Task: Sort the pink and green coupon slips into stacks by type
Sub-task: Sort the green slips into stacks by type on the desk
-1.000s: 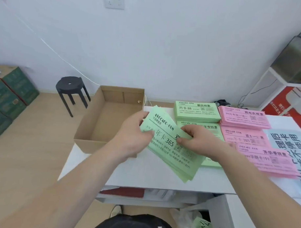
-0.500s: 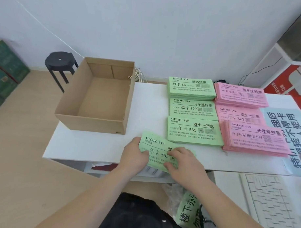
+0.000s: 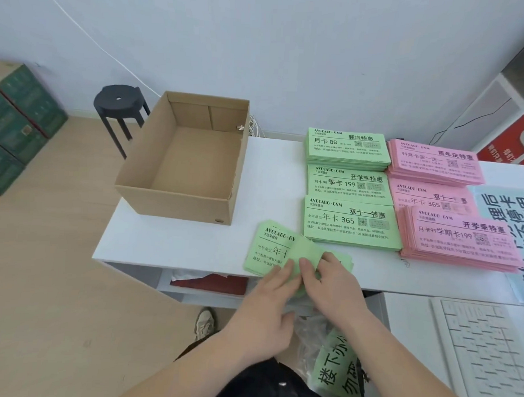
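Observation:
A bundle of green coupon slips (image 3: 269,247) lies at the front edge of the white table (image 3: 179,240), just in front of the nearest green stack. My left hand (image 3: 265,311) holds its near edge, fingers on top and thumb below. My right hand (image 3: 332,284) grips the bundle's right part, where one slip (image 3: 305,253) bends upward. Three green stacks (image 3: 347,149) (image 3: 349,183) (image 3: 349,222) stand in a column. To their right lie three pink stacks (image 3: 434,161) (image 3: 430,198) (image 3: 461,241).
An open, empty cardboard box (image 3: 177,205) stands on the table's left part. A black stool (image 3: 120,101) and green cartons (image 3: 19,124) are on the floor at the left. A blue sign (image 3: 509,213) and a white keyboard (image 3: 484,348) lie to the right.
Both hands have brought the green bundle down from mid-air to the table's front edge. A slip on the bundle now bends upward between my fingers.

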Available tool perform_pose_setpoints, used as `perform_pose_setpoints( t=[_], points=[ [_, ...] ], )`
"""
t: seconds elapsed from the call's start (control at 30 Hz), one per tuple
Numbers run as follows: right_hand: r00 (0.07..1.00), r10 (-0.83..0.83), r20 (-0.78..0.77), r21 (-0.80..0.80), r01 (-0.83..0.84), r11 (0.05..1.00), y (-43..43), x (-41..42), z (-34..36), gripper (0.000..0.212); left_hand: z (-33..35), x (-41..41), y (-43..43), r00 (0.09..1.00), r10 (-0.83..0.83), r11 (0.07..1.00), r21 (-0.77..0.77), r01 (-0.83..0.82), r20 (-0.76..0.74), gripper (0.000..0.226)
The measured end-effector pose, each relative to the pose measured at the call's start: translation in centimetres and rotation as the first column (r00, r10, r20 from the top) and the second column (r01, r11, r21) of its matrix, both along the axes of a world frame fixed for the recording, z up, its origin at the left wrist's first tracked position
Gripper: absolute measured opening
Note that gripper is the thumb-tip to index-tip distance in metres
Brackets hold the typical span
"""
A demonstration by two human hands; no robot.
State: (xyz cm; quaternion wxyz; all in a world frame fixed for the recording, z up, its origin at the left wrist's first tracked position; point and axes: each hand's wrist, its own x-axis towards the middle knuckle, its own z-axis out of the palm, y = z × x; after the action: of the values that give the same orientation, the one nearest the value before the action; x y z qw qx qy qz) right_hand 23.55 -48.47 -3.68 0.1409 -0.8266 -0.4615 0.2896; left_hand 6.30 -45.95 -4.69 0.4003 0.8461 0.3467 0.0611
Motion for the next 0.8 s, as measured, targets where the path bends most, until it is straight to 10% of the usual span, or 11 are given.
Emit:
perform_pose_setpoints(
  t=[0.17,0.33,0.67,0.8],
  points=[
    [0.999,-0.049,-0.017,0.036,0.05,0.998,0.3,0.2,-0.1,0.051,-0.4,-0.9,2.7,0.868,0.491,0.865,-0.157,-0.476,0.078,0.039],
    [1.0,-0.03,-0.005,0.057,0.03,0.998,0.6,-0.4,0.4,0.053,0.6,-1.1,5.4,0.761,0.643,0.729,-0.37,-0.576,0.084,0.042],
    [0.989,-0.122,-0.085,0.071,0.129,0.989,0.4,-0.1,1.0,0.056,0.5,-0.3,1.2,0.995,0.075,0.996,0.037,-0.078,0.071,0.055],
    [0.991,-0.112,-0.067,0.1,0.118,0.988,0.3,-0.4,1.0,0.045,0.1,-0.6,1.8,0.97,0.197,0.98,-0.008,-0.198,0.141,0.033]
  ],
)
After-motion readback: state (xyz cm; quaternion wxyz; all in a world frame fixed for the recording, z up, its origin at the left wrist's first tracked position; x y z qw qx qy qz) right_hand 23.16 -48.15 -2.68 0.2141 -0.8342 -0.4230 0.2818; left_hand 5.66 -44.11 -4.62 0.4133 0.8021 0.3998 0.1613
